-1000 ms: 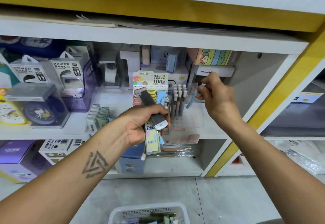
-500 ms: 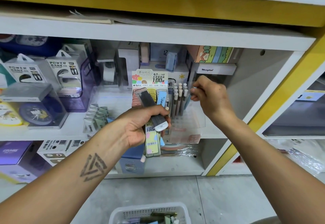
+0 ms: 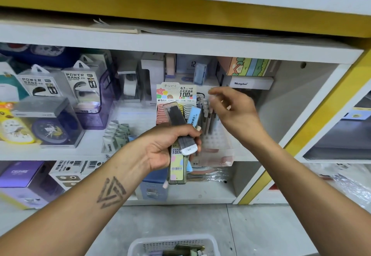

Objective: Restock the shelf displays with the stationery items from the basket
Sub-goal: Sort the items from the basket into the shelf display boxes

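While left hand (image 3: pixel 160 147) grips "0.7 HB" lead cases (image 3: pixel 177 161), seemingly.

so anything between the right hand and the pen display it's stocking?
Nothing visible. The right hand hangs just above the upright pens in the clear display, with open space between. The left hand, gripping lead-refill packs, sits left of that path, not across it.

basket (image 3: pixel 140 244) cut off below, right hand (image 3: pixel 234 111) fingers (image 3: pixel 213 92) blurred

White shelf (image 3: pixel 90 151) — boxed clocks (image 3: pixel 48 127), pens (image 3: pixel 207 115)
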The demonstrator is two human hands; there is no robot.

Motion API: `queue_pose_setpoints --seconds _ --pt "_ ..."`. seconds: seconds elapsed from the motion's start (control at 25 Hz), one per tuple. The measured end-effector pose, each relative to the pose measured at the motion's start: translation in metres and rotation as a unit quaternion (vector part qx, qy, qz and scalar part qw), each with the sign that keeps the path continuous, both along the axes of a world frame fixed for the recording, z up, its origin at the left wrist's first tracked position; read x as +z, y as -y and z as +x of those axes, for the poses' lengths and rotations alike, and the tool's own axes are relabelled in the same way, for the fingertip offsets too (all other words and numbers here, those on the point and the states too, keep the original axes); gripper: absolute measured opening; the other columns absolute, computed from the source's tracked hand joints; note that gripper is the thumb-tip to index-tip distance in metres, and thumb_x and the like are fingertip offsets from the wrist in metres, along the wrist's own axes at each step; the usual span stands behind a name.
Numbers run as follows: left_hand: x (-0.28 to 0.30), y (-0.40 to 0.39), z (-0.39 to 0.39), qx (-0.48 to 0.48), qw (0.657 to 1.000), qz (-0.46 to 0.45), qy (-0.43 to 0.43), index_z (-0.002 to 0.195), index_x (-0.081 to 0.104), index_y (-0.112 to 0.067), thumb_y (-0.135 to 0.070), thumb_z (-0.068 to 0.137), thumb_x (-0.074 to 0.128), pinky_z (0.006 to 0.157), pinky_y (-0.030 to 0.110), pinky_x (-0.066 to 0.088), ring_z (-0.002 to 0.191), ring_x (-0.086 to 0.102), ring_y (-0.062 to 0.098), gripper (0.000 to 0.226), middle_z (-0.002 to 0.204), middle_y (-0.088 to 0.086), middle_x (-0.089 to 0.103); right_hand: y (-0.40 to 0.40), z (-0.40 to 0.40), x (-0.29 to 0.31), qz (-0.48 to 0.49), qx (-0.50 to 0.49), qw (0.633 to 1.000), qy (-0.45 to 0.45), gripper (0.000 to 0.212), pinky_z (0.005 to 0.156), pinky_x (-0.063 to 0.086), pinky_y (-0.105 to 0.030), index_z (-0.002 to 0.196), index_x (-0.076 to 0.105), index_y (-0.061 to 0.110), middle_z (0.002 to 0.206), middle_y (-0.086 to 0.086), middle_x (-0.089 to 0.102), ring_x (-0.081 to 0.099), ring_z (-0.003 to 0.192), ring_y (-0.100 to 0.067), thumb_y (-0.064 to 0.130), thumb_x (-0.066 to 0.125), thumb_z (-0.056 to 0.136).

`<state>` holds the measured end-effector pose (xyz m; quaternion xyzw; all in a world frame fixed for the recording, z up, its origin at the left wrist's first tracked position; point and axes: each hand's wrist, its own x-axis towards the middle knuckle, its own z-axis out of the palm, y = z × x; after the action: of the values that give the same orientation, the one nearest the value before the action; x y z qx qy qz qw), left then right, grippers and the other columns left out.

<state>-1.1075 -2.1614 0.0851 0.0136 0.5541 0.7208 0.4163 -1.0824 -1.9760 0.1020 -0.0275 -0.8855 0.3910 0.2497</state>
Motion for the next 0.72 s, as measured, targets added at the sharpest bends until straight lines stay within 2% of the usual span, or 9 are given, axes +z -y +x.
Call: queue_pose_setpoints --seconds 0.08,0.16,0.28,0.36,0.48,0.56,0.64,0.72 --pt "0.002 0.001 0.002 -0.013 1.0 0.002 -0.001 0.093 0.067 -0.003 -0.003 0.083 0.068 0.057 0.032 0.05 0.06 0.063 0.023 0.01 0.078 0.015 0.064 0.015 0.006 0.007 -0.153 0.071 0.981 0.094 0.013 0.057 0.043 -0.012 0.095 0.075 0.014 0.078 0.004 0.072 0.06 0.063 0.001 0.026 0.072 0.091" --pt "0.004 0.002 0.003 -0.02 1.0 0.002 0.001 0.089 0.066 -0.003 -0.003 0.084 0.066 0.055 0.031 0.051 0.057 0.063 0.022 0.004 0.075 0.015 0.064 0.021 0.01 0.007 -0.222 0.1 0.957 0.16 0.012 0.055 0.042 -0.02 0.092 0.074 0.005 0.071 -0.001 0.071 0.06 0.059 -0.006 0.017 0.076 0.087" --pt "0.004 0.007 0.003 -0.024 1.0 -0.003 -0.003 0.092 0.066 -0.005 -0.003 0.086 0.063 0.057 0.03 0.05 0.054 0.062 0.02 0.006 0.073 0.014 0.064 0.021 0.007 0.008 -0.328 0.076 0.932 0.136 0.005 0.065 0.045 -0.029 0.092 0.069 0.003 0.076 -0.008 0.071 0.061 0.066 -0.016 0.008 0.068 0.092" --pt "0.004 0.012 0.003 -0.032 0.999 -0.015 0.001 0.096 0.067 -0.003 -0.003 0.086 0.064 0.056 0.029 0.05 0.055 0.063 0.019 0.011 0.072 0.013 0.064 0.02 0.003 0.011 -0.361 0.052 0.926 0.101 0.006 0.065 0.051 -0.027 0.094 0.069 0.005 0.081 -0.008 0.069 0.063 0.07 -0.017 0.007 0.063 0.096" --pt "0.006 0.048 0.001 0.004 1.0 -0.017 0.0 0.094 0.066 -0.003 -0.004 0.078 0.068 0.054 0.029 0.05 0.055 0.062 0.019 0.017 0.071 0.011 0.063 0.048 -0.002 0.017 -0.361 0.066 0.924 0.108 0.019 0.055 0.056 -0.026 0.115 0.068 0.007 0.09 -0.009 0.066 0.064 0.066 -0.017 0.01 0.059 0.099" --pt "0.009 0.056 -0.004 0.034 0.999 -0.021 -0.002 0.086 0.066 -0.004 -0.004 0.07 0.071 0.053 0.029 0.05 0.056 0.062 0.02 0.017 0.069 0.011 0.063 0.049 -0.001 0.016 -0.316 0.078 0.938 0.123 0.027 0.044 0.051 -0.029 0.124 0.062 0.011 0.089 -0.014 0.065 0.063 0.054 -0.02 0.012 0.062 0.098" --pt "0.013 0.061 -0.011 0.069 0.997 -0.021 -0.004 0.082 0.067 -0.004 -0.004 0.066 0.072 0.052 0.029 0.05 0.054 0.063 0.019 0.017 0.066 0.011 0.064 0.044 0.003 0.013 -0.225 0.074 0.964 0.118 0.024 0.041 0.042 -0.029 0.114 0.062 0.011 0.078 -0.013 0.066 0.059 0.047 -0.02 0.015 0.071 0.092" --pt "0.018 0.069 -0.018 0.105 0.994 -0.019 0.008 0.079 0.066 -0.003 -0.001 0.071 0.07 0.049 0.028 0.052 0.051 0.063 0.019 0.009 0.064 0.011 0.064 0.041 0.004 0.012 -0.156 0.067 0.979 0.115 0.013 0.048 0.045 -0.033 0.096 0.068 0.01 0.072 -0.003 0.069 0.06 0.051 -0.02 0.015 0.076 0.087"
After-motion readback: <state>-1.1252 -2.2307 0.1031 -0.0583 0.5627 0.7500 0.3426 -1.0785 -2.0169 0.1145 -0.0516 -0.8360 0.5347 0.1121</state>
